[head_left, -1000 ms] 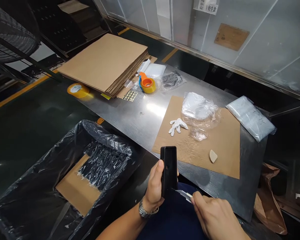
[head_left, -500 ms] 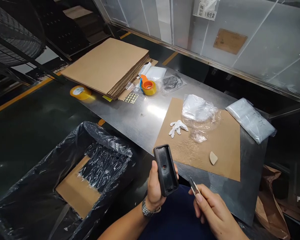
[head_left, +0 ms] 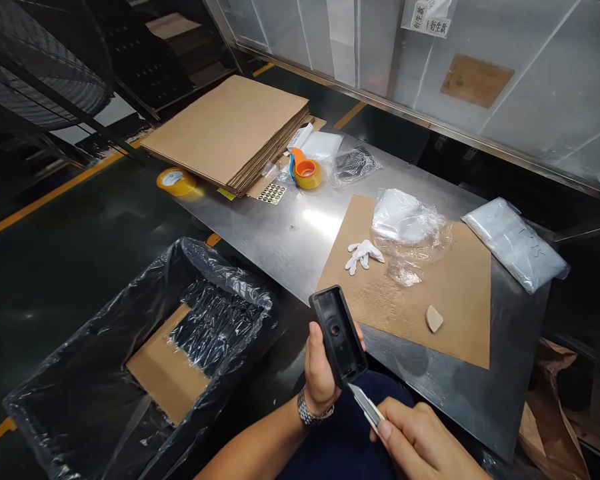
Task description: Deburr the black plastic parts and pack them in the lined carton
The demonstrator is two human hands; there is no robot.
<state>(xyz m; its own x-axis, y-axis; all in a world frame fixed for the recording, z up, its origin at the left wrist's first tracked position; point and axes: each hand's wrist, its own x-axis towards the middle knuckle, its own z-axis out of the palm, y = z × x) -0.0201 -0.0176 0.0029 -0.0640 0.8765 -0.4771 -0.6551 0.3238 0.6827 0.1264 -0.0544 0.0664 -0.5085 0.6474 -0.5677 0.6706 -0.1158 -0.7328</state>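
Note:
My left hand (head_left: 321,370) is wrapped round a black, open-topped rectangular plastic part (head_left: 341,347) with a small hole in its floor. The part is tilted, its hollow side facing me. In my right hand (head_left: 415,433) is a utility knife (head_left: 367,408) with its blade out. The blade's tip is at the lower end of the black part; whether it touches cannot be told. Beyond my hands, a brown cardboard sheet (head_left: 455,287) lies on the metal table (head_left: 260,240), bearing a white glove (head_left: 364,255), a small beige wedge-shaped piece (head_left: 434,319) and clear plastic bags (head_left: 405,217).
A cardboard stack (head_left: 230,127) stands at the table's far left, near a tape dispenser (head_left: 307,172) and a tape roll (head_left: 176,181). At left is a bin lined with black plastic (head_left: 70,373). A wrapped packet (head_left: 517,243) lies at the table's right edge.
The utility knife has moved left to the lower end of the black part, and its blade now shows clearly. The black part has tilted a little. The view has shifted slightly.

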